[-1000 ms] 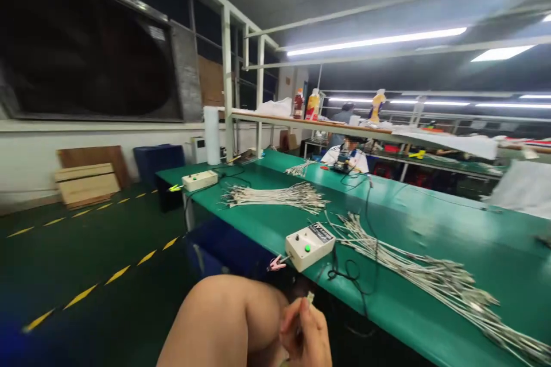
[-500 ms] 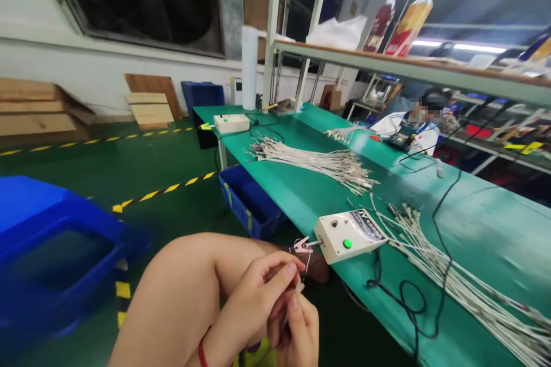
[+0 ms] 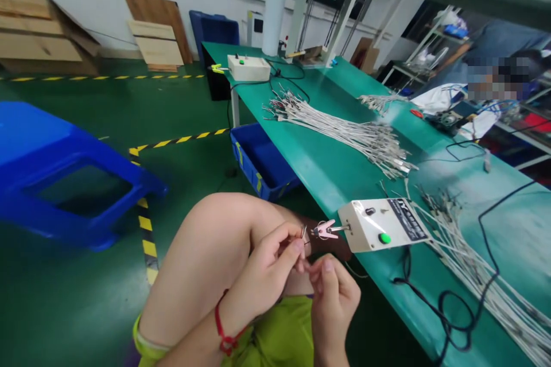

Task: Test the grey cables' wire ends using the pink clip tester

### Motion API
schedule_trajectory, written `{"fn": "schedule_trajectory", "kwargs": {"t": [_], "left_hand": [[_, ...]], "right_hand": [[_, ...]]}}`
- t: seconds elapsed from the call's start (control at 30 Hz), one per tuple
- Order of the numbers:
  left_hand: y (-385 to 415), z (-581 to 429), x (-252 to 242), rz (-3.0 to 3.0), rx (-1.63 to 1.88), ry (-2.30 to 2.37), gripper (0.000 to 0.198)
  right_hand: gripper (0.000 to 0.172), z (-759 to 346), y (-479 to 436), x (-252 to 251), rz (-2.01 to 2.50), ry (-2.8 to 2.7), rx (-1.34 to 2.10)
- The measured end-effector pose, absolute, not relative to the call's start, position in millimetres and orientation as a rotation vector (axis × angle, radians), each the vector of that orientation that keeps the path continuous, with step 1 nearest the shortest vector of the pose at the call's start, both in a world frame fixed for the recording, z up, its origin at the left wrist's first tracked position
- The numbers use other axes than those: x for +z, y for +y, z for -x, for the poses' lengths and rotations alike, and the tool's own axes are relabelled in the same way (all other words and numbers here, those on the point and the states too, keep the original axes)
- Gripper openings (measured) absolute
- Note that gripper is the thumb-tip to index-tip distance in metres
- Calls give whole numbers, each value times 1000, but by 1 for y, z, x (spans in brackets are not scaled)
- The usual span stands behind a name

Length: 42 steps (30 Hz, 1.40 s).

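Observation:
My left hand (image 3: 275, 261), a red cord on its wrist, is closed with thumb and fingers pinched around thin wire ends (image 3: 305, 234). They show as a small loop above the fingertips. My right hand (image 3: 334, 292) is closed in a pinch just right of it, fingertips close to the left ones; what lies between them is too small to make out. Just beyond the fingers, a pink clip (image 3: 326, 229) sticks out on a metal rod from a white box (image 3: 383, 224) with a green button, standing at the table edge.
On the green table (image 3: 327, 166) lie a bundle of white cables (image 3: 340, 131), more long cables (image 3: 477, 281) and a black cord (image 3: 447, 321). A blue bin (image 3: 262, 160) stands below; a blue stool (image 3: 64, 166) is at left. A person (image 3: 486, 51) sits across the table.
The view has tilted down, so the table and box appear higher and farther right. My hands have drawn slightly apart, and the white wire hanging beside the clip no longer shows there.

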<state>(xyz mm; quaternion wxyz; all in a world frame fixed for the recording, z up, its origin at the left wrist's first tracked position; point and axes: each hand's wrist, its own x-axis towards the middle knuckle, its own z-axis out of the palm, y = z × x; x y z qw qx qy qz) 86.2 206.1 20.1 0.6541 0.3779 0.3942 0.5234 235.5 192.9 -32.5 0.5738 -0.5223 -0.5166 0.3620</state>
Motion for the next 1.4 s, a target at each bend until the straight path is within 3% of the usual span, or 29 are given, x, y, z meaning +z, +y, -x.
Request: {"fn": "schedule_trajectory", "kwargs": {"t": [0.13, 0.5, 0.7, 0.97, 1.4], "left_hand": [[206, -86, 17, -752, 1013, 796, 30], [211, -92, 11, -586, 781, 441, 21], [211, -95, 7, -630, 836, 456, 23], [208, -93, 0, -1087, 1135, 1004, 20], [216, -90, -13, -660, 1120, 723, 29]], "right_hand": [[23, -241, 195, -23, 1280, -1106, 934], [23, -254, 209, -12, 998, -912, 1464], [22, -250, 211, -19, 1043, -844, 1362], [20, -245, 207, -21, 1146, -883, 1165], [14, -232, 217, -35, 1036, -948, 1304]]}}
